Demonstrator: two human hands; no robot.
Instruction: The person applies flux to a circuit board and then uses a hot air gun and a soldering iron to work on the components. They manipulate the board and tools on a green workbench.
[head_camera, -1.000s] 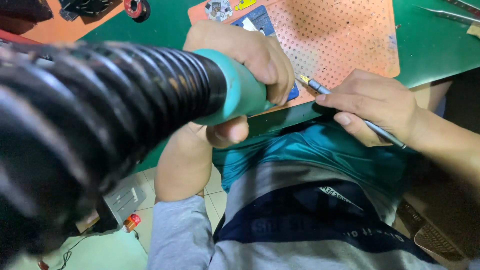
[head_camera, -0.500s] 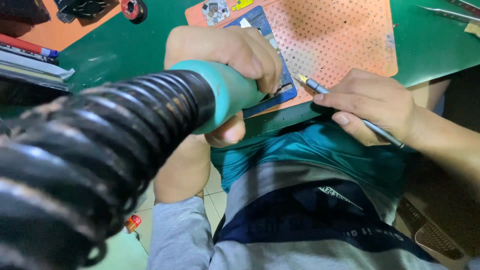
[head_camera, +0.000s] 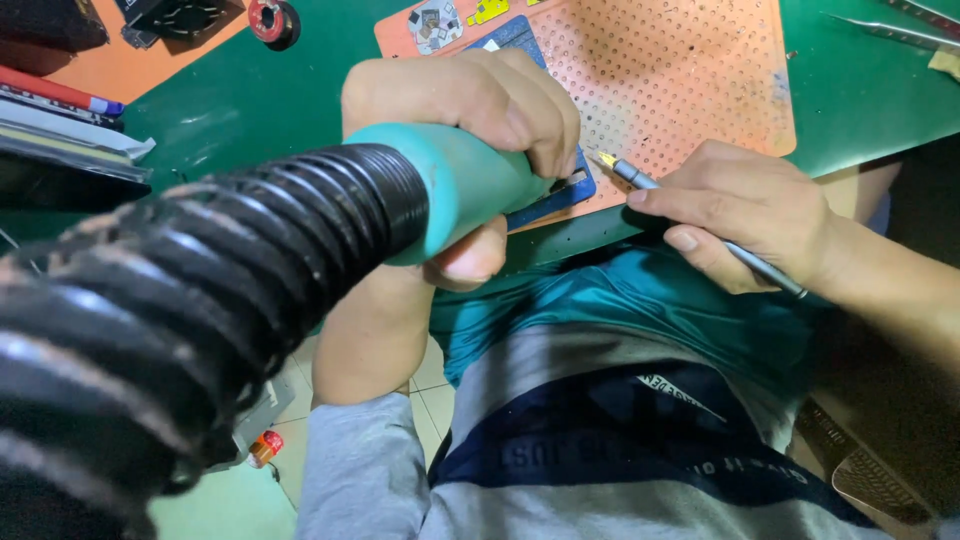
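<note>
My left hand (head_camera: 470, 110) is wrapped around a teal handle (head_camera: 455, 190) that ends a thick black ribbed hose (head_camera: 210, 290) running toward the camera. The handle's tip is hidden behind my fingers, over a dark blue flat device (head_camera: 545, 200) lying on an orange perforated mat (head_camera: 660, 80). My right hand (head_camera: 740, 210) holds a thin grey pen-like tool (head_camera: 640, 180) with a yellowish tip, pointed at the device's near edge.
The orange mat lies on a green bench mat (head_camera: 250, 100). Small circuit pieces (head_camera: 435, 25) sit at the mat's far corner. A red and black round part (head_camera: 272, 20) and a stack of flat items (head_camera: 60, 120) are at far left. Metal tweezers (head_camera: 890, 30) lie at far right.
The hose and teal handle have swung lower and left in view, uncovering more of the green bench mat and items at far left. Both hands keep their grips.
</note>
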